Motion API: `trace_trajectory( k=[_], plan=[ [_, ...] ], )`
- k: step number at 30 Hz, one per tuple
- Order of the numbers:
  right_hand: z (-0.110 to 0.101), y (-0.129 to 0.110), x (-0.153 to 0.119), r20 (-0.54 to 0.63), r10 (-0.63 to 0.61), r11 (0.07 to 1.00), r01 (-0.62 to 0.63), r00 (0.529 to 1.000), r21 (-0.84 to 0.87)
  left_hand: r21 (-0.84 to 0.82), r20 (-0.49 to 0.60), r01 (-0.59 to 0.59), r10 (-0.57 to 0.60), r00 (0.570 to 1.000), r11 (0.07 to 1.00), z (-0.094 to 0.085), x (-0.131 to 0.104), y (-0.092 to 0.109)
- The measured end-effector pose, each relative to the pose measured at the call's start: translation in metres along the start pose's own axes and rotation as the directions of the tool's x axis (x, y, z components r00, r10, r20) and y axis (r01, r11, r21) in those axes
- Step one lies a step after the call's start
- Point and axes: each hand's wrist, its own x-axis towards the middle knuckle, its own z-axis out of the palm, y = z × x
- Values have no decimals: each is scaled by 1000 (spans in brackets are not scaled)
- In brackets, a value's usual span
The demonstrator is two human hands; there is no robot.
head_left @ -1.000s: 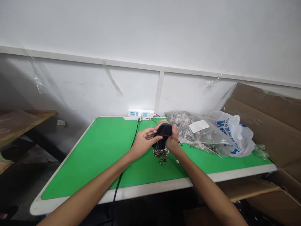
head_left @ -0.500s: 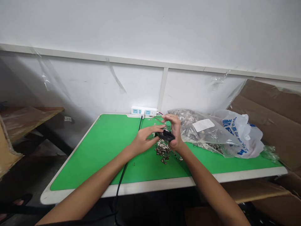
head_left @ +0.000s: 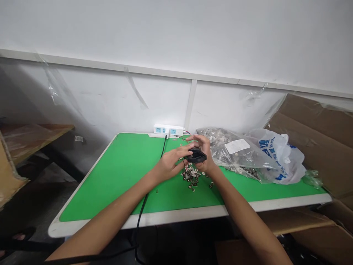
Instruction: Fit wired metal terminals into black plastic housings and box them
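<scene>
Nearest, a black cable droops over the white front edge of the green-topped table, passing beneath the left forearm. Below and to the right of the right hand, brown cardboard lies under the tabletop.

Above the green surface, the left hand has its fingers closed on the left end of a hollow black plastic housing. The right hand is curled around the housing's far and right sides, clamped on it. The housing is tilted, its open side partly in view. Just below both hands, small metal fittings lie in a loose pile, with a few scattered to its right.

Right of the right hand, a clear plastic bag of small parts bears a white label; beside it sits a white carrier bag with blue characters. A large cardboard sheet leans farther right. Well left of the left hand stands a wood-topped table.

Beyond the hands, a white power strip rests at the table's back edge, against a white wall crossed by a pale trim rail.
</scene>
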Motion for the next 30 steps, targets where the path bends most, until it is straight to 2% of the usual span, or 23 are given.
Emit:
trace_trajectory(
  k=[2, 4, 6, 8, 9, 11, 13, 14, 16, 18, 19, 21, 22, 25, 30],
  plan=[
    [0, -1, -1, -2, 49, 999, -49, 999, -14, 22, 28, 19, -19, 999, 1000, 3, -2, 1],
    [2, -4, -1, 13, 36, 999, -36, 999, -24, 32, 39, 72, -74, 997, 997, 6, -4, 2],
    [5, -8, 1, 22, 20, 999, -19, 1000, -28, 13, 27, 182, -183, 983, 983, 9, -4, 2],
    [5, -11, 6, -14, 61, 998, -61, 998, -25, -45, -40, 351, -352, 935, 935, 10, -2, -2],
    [3, -12, 9, -45, 102, 995, -103, 994, -19, -105, -98, 436, -446, 890, 894, 11, 0, -5],
    [-5, -12, 15, -100, 194, 981, -196, 976, -12, -288, -233, 543, -607, 760, 789, 9, 5, -13],
    [-16, -11, 20, -71, 287, 955, -292, 955, -58, -481, -331, 541, -715, 616, 689, 5, 9, -23],
    [-22, -11, 22, -15, 336, 936, -335, 942, -109, -560, -351, 529, -761, 545, 638, 2, 11, -28],
    [-34, -9, 24, 153, 427, 893, -389, 891, -227, -689, -325, 513, -851, 413, 512, -4, 12, -34],
    [-42, -6, 25, 333, 496, 862, -407, 802, -304, -775, -242, 505, -916, 320, 380, -8, 12, -38],
    [-45, -4, 25, 408, 517, 853, -410, 753, -323, -799, -202, 502, -935, 292, 330, -9, 12, -39],
    [-48, -1, 25, 506, 538, 842, -407, 674, -353, -823, -154, 498, -952, 264, 272, -9, 11, -39],
    [-48, 0, 24, 527, 542, 840, -398, 655, -370, -831, -145, 493, -956, 255, 258, -9, 10, -38],
    [-47, 2, 23, 517, 548, 830, -354, 658, -430, -852, -120, 469, -960, 254, 231, -5, 10, -37],
    [-42, -1, 23, 530, 535, 832, -303, 658, -464, -865, -70, 453, -947, 315, 214, -1, 11, -37]
  ],
)
